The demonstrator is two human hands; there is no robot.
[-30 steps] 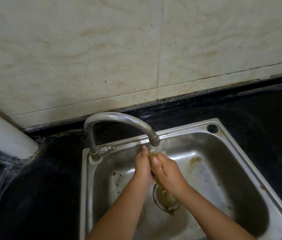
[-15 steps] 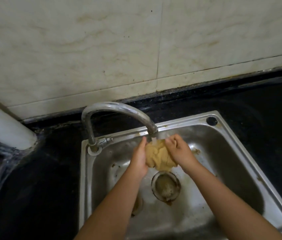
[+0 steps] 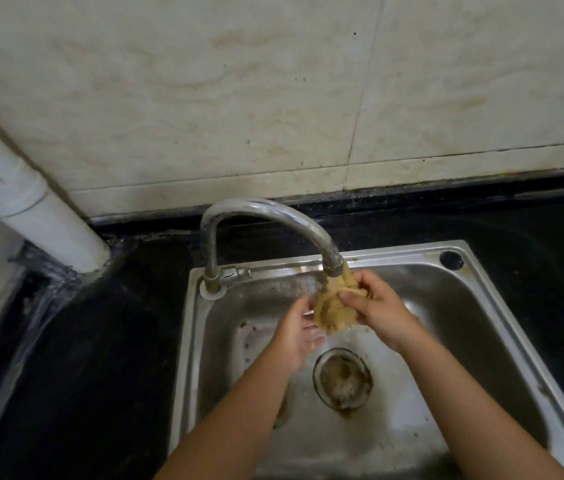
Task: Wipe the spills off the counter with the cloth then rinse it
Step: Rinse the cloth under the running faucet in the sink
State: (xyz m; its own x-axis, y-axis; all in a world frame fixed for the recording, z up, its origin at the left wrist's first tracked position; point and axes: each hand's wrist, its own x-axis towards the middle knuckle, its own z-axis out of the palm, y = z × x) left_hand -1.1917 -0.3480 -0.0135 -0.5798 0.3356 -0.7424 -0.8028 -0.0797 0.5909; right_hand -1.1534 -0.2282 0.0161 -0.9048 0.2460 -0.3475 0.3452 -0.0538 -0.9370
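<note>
A crumpled mustard-yellow cloth (image 3: pixel 334 308) is being shown at the frame's centre. A silvery, brown-stained steel sink (image 3: pixel 502 317) is being framed by a black counter (image 3: pixel 100 358); cream, brown-veined wall tiles (image 3: pixel 204 98) are being seen at 12 o'clock.

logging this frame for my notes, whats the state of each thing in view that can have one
tap: running, water on the cloth
cloth: bunched, wet, under the spout
right hand: grips the cloth
left hand: open, fingers touch the cloth
sink: wet, not filled
drain strainer: in place, dirty
</note>
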